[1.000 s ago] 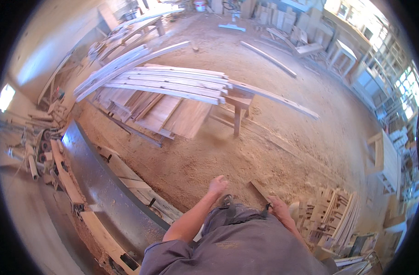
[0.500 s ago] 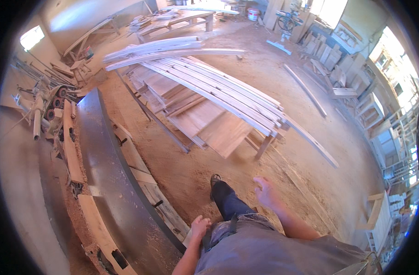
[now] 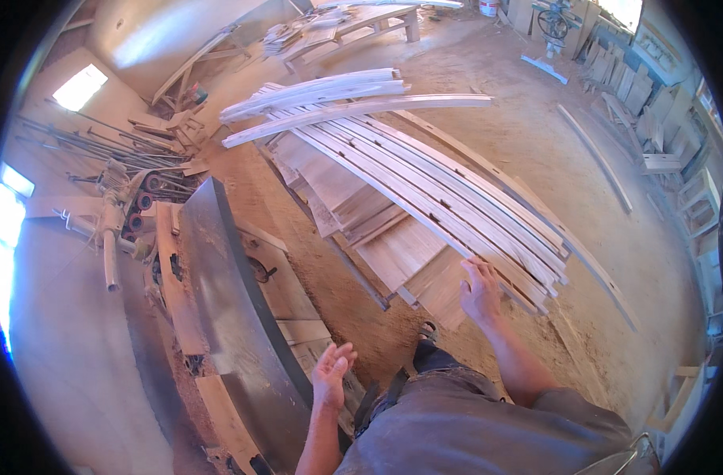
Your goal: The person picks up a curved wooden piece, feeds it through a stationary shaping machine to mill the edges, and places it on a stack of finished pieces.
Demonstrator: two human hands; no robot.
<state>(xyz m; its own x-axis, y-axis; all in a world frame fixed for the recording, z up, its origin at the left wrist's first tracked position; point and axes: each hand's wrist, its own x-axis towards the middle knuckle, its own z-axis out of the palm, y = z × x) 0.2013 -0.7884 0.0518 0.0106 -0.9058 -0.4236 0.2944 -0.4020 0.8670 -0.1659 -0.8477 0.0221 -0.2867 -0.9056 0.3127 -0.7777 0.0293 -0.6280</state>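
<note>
Over the near end of the slats [image 3: 425, 170], the right hand [image 3: 480, 289] is reaching w/ fingers spread and slightly curled, tips touching or just above the long thin strips; it is gripping nothing. Slats are lying in a loose bundle across wider boards [image 3: 393, 253], running from centre frame up-left, on a low stack in the middle of the dirt floor [image 3: 535, 150]. Left hand [image 3: 331, 376] is hanging open at the person's side, palm turned up, fingers loose, holding nothing, just above the dark curved edge of the bench [image 3: 227, 293]. A foot [image 3: 427, 332] is showing betw. the hands, near the stack's corner. Farther left, metal rods [image 3: 100, 134] and scrap are lying in a heap. Another long strip [image 3: 595, 154] is lying alone on the floor, well apart to the right.
</note>
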